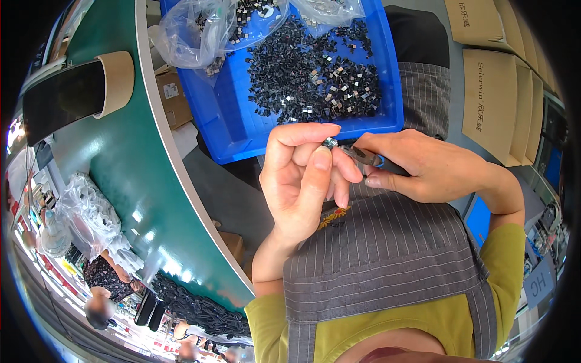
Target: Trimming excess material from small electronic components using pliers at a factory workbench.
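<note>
Between the thumb and fingers of my left hand [299,181] is a small shiny metal piece [330,143]; its exact kind is too small to tell. My right hand [426,168] is closed around a pair of pliers [390,164] with black and blue handles. The jaws of the pliers point left and reach the fingers of my left hand, close to the metal piece. Just beyond both hands lies a blue tray [233,118], holding a heap of small black and silvery parts [308,75].
Clear plastic bags [196,33] lie over the tray's far end. A green table [115,157] runs along the left, with a bundle of black cords [200,308] and a plastic-wrapped pile [91,212]. Cardboard boxes [493,109] stand at right. Other people are at the lower left.
</note>
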`<state>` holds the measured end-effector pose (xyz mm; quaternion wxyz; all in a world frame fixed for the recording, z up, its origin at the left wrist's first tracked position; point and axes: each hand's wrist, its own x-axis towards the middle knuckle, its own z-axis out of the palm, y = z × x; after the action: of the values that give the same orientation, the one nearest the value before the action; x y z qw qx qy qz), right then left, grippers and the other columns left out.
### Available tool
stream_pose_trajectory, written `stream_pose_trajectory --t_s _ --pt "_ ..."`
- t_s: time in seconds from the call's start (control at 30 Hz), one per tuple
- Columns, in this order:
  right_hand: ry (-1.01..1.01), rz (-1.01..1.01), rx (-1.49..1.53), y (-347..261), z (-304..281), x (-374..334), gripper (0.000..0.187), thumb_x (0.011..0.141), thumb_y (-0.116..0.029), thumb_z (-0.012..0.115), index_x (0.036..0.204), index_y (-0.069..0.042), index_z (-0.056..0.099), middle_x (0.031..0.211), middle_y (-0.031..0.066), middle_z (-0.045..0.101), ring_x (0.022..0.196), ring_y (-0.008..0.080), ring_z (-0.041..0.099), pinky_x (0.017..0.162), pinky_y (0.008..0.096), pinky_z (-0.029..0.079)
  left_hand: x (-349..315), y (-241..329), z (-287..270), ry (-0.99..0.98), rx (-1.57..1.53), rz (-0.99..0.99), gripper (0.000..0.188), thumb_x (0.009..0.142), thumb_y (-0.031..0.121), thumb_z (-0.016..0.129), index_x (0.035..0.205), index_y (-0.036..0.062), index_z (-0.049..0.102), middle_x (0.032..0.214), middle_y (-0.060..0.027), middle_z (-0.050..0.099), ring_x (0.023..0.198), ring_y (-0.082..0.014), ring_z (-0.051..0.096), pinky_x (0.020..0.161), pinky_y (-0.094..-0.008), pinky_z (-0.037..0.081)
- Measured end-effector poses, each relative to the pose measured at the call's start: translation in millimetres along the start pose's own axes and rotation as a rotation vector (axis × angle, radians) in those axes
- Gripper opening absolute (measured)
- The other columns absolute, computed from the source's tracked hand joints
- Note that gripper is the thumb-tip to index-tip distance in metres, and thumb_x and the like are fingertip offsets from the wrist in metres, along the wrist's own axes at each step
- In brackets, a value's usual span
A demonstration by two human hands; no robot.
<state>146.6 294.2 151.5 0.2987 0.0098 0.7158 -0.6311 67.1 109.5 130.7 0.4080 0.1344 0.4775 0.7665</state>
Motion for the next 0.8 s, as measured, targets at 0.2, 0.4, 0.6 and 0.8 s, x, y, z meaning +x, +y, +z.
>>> stream_pose_trajectory --t_s 0.2,0.4,0.6,0.8 --pt "0.106 -0.061 -0.166 5.2 -0.7 -6.0 0.024 0.088 -0.014 0.057 0.108 0.0 0.052 0.101 0.0177 0.06 0.097 0.0367 0.057 0.084 0.0432 0.044 1.9 -1.1 5.0 0.122 0.106 0.004 0.024 0.096 0.013 0.045 0.113 -0.0041 0.045 0.069 -0.0181 0.061 0.039 -0.0115 0.046 0.041 -0.02 0.039" --pt "0.295 -0.165 -0.43 8.8 0.1 -7.5 0.026 0.077 -0.003 0.064 0.101 -0.003 0.055 0.087 0.011 0.058 0.087 0.0309 0.058 0.074 0.0412 0.045 0.6 0.1 -0.5 0.026 0.038 -0.014 0.02 0.097 0.003 0.039 0.116 -0.0013 0.044 0.079 -0.0157 0.063 0.052 -0.0078 0.05 0.05 -0.0192 0.043" --pt "0.51 -0.241 -0.678 11.9 2.6 -4.2 0.037 0.064 0.003 0.065 0.099 -0.005 0.055 0.079 0.008 0.054 0.08 0.0274 0.057 0.069 0.0388 0.044 0.7 -0.9 2.2 0.078 0.189 0.028 0.025 0.097 0.017 0.046 0.109 -0.0046 0.049 0.07 -0.0181 0.061 0.041 -0.0115 0.047 0.041 -0.0192 0.039" --pt "0.514 -0.24 -0.683 13.1 4.4 -2.4 0.036 0.066 0.002 0.065 0.099 -0.005 0.056 0.079 0.0078 0.054 0.079 0.0271 0.056 0.068 0.0386 0.044 -2.3 -0.4 -2.5 0.012 0.149 0.044 0.021 0.097 0.002 0.04 0.114 -0.0033 0.05 0.081 -0.0135 0.064 0.055 -0.0051 0.05 0.052 -0.0177 0.042"
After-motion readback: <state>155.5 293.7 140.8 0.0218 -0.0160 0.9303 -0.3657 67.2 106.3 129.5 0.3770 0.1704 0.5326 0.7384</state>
